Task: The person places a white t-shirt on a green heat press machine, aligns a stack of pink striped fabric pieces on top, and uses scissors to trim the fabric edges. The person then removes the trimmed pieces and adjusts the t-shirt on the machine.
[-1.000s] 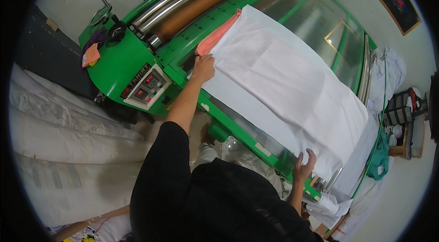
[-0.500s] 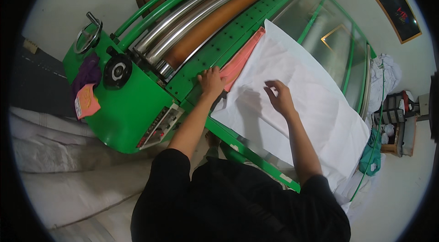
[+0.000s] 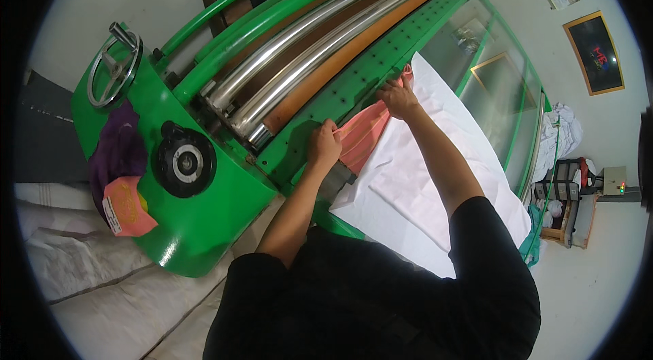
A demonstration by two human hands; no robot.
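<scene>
My left hand (image 3: 325,147) pinches the lower left of a coral striped fabric (image 3: 362,134) lying at the edge of a white sheet (image 3: 440,164). My right hand (image 3: 398,96) grips the fabric's edge farther up, its fingertips curled and partly hidden. The fabric is lifted between my hands, with a dark grey band at its lower end. The sheet, with a creased white layer on it, covers part of the glass-topped bed of a green machine (image 3: 147,237). Just beyond my hands runs the machine's perforated green plate (image 3: 425,26).
Beyond the plate run steel rollers (image 3: 272,64) and an orange roller (image 3: 303,94). A handwheel (image 3: 115,71), black dial (image 3: 186,162), purple cloth (image 3: 115,145) and coral scrap (image 3: 126,207) occupy the left end. Wrapped rolls (image 3: 88,285) lie lower left. Shelving (image 3: 564,190) and heaped white fabric (image 3: 568,122) stand right.
My right hand has moved from the sheet up onto the coral fabric. My left hand grips it too, and the fabric is spread wider. The view has swung toward the rollers.
</scene>
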